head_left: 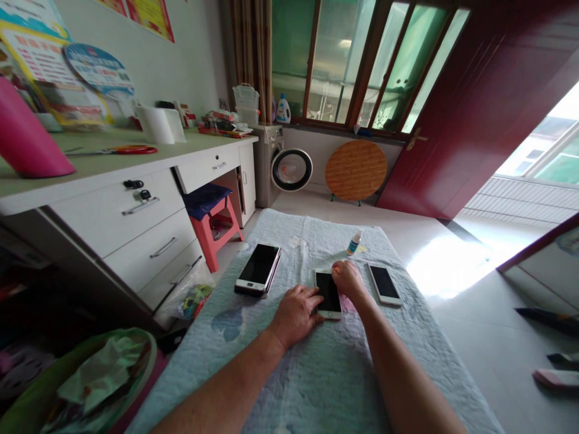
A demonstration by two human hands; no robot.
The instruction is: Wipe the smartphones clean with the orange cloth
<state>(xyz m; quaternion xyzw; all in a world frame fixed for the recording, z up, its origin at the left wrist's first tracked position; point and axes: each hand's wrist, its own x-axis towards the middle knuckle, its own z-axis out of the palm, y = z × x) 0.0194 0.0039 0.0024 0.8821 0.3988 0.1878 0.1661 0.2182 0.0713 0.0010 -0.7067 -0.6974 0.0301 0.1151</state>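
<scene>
A white smartphone [329, 295] with a dark screen lies face up on the quilted cloth. My left hand [298, 310] holds its left side, fingertips over the edge and thumb near the lower corner. At the phone's upper right, my right hand [347, 278] is closed and touches it; whatever is in those fingers is hidden. Just beyond that hand stands a small spray bottle [354, 243] with a blue label. Another white smartphone [384, 284] lies to the right. Over on the left is a stack of phones, topped by a white-framed smartphone [259, 265].
A pale blue quilted cloth [289, 235] covers the surface under the phones. Left of it are a waste bin [156, 355], a pink stool [212, 232] and a white desk [136, 223]. A washing machine [266, 150] with its door open and a round wooden tabletop [357, 170] stand beyond.
</scene>
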